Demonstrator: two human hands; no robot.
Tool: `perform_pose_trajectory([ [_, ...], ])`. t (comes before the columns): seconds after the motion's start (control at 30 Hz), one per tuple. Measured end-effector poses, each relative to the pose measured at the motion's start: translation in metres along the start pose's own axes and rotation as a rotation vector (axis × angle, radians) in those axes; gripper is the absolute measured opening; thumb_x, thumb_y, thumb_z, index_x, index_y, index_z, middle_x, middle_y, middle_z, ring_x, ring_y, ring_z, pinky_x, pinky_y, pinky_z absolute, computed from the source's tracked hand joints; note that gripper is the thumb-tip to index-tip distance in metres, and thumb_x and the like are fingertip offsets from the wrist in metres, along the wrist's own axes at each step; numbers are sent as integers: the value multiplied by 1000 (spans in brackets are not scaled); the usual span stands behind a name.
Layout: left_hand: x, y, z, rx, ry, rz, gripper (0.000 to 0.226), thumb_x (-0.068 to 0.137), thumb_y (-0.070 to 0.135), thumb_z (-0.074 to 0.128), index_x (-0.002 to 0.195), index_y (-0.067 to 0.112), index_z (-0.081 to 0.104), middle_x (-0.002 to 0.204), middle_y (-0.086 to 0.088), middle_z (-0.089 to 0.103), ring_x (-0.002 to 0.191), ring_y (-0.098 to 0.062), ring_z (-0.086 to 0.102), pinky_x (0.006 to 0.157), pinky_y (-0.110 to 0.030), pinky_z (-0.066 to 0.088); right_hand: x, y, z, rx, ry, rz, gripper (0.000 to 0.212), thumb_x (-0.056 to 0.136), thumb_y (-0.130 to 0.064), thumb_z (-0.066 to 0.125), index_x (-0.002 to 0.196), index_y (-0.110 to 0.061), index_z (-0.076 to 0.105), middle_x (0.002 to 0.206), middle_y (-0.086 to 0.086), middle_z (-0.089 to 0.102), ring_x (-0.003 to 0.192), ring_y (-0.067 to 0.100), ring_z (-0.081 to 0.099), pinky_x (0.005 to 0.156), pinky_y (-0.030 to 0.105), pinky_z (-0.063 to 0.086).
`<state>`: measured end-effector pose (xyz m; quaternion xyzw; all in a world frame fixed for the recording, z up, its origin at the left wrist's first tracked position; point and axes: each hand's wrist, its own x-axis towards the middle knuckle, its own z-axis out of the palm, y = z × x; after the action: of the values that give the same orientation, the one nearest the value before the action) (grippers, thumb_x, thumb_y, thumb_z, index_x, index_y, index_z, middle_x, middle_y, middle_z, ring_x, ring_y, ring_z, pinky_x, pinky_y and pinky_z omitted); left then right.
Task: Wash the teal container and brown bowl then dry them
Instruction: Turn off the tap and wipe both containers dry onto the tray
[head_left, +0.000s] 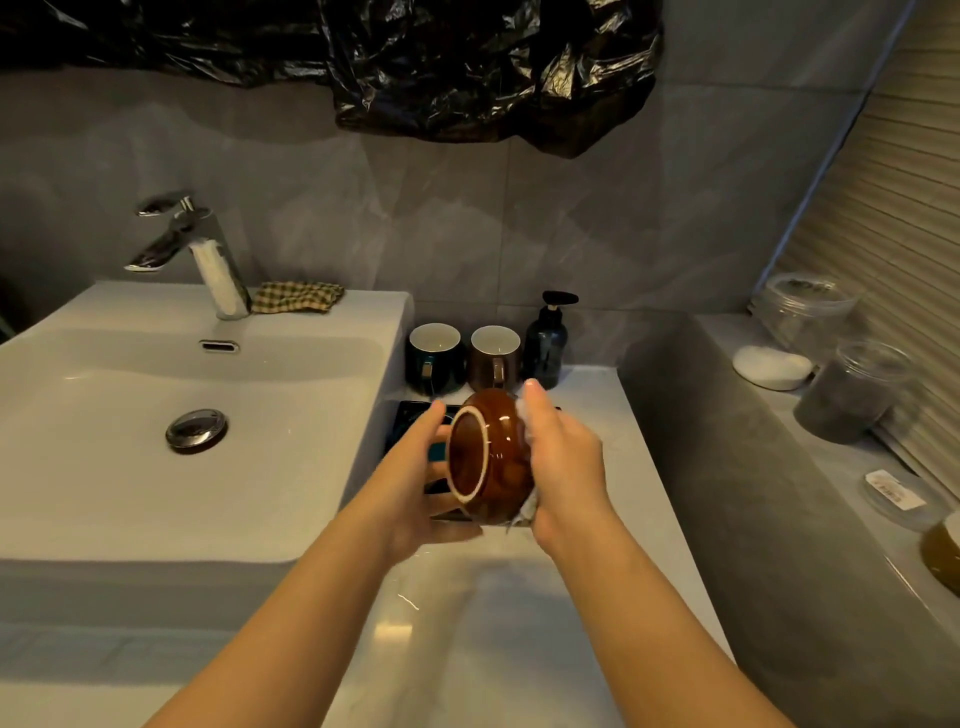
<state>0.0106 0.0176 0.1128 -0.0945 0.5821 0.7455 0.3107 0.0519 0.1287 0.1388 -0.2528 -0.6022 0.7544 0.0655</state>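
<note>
A glossy brown ceramic bowl (498, 467) with a pale rim is held tipped on its side, mouth facing left, above the white stone counter (519, 623) just right of the white basin sink (156, 493). The left hand (415, 483) cups the mouth side, fingers over the top and thumb curled beneath. The right hand (566, 462) wraps the outer wall, pressing a pale crumpled cloth (527, 506) against it. Beneath the hands lies what seems to be the dark teal container (408, 421), mostly hidden. Behind stand a teal mug (435, 358), a brown mug (494, 358) and a dark pump bottle (545, 348).
</note>
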Motion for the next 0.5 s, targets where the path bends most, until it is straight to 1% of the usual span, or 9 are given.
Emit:
perform_pose_trajectory([
  [0.03, -2, -2, 3, -6, -87, -21, 53, 77, 65, 53, 109, 25, 66, 110, -9, 67, 102, -34, 63, 78, -51, 55, -1, 2, 2, -162, 46, -156, 26, 89, -47, 52, 79, -23, 60, 81, 0, 64, 82, 21, 63, 67, 35, 54],
  [0.07, -4, -3, 7, -50, -167, -59, 61, 69, 66, 57, 112, 25, 65, 111, -10, 68, 104, -34, 63, 78, -52, 54, -3, 5, 5, -307, 40, -291, 26, 89, -44, 53, 79, -21, 59, 78, -1, 62, 82, 21, 61, 71, 38, 54],
  [0.13, -5, -3, 12, -213, -231, -136, 64, 60, 62, 63, 106, 18, 68, 101, -12, 71, 98, -32, 64, 75, -49, 54, -5, 12, 8, -490, -66, -424, 24, 90, -39, 52, 86, -17, 62, 81, -1, 62, 86, 21, 61, 81, 41, 53],
  [0.2, -4, -4, 11, -318, -232, -165, 53, 63, 57, 61, 95, 15, 70, 87, -12, 73, 88, -28, 64, 70, -45, 52, -4, 16, 8, -478, -149, -399, 15, 93, -38, 47, 90, -27, 56, 88, -4, 61, 91, 17, 61, 86, 43, 52],
  [0.27, -1, -6, 6, -363, -221, -151, 48, 70, 55, 56, 93, 16, 69, 84, -12, 73, 84, -27, 64, 70, -43, 51, 3, 19, 5, -412, -86, -402, 9, 91, -40, 43, 84, -33, 45, 89, -8, 57, 97, 21, 58, 87, 49, 51],
  [0.33, 2, -8, 1, -394, -218, -134, 49, 78, 56, 50, 97, 15, 69, 89, -14, 73, 84, -29, 64, 76, -45, 51, 9, 19, 1, -477, -4, -450, 5, 82, -39, 41, 82, -34, 40, 92, -7, 52, 105, 22, 49, 91, 51, 46],
  [0.4, 3, -7, -1, -383, -234, -115, 49, 80, 57, 47, 97, 16, 69, 88, -13, 73, 77, -28, 69, 71, -43, 54, 9, 22, 2, -609, -47, -519, 4, 83, -34, 49, 86, -31, 47, 98, -10, 45, 109, 15, 39, 98, 46, 40],
  [0.47, 3, -5, -3, -381, -246, -90, 49, 79, 58, 48, 97, 16, 69, 86, -10, 73, 70, -25, 71, 61, -39, 56, 5, 28, 4, -680, -156, -605, 19, 81, -39, 54, 93, -25, 58, 105, -15, 37, 114, 9, 32, 103, 36, 37],
  [0.5, 4, -4, -4, -373, -247, -71, 49, 79, 58, 49, 99, 17, 68, 86, -8, 73, 70, -23, 71, 59, -37, 56, 3, 29, 5, -666, -175, -631, 26, 79, -44, 53, 97, -27, 60, 108, -14, 33, 115, 9, 33, 102, 31, 39],
])
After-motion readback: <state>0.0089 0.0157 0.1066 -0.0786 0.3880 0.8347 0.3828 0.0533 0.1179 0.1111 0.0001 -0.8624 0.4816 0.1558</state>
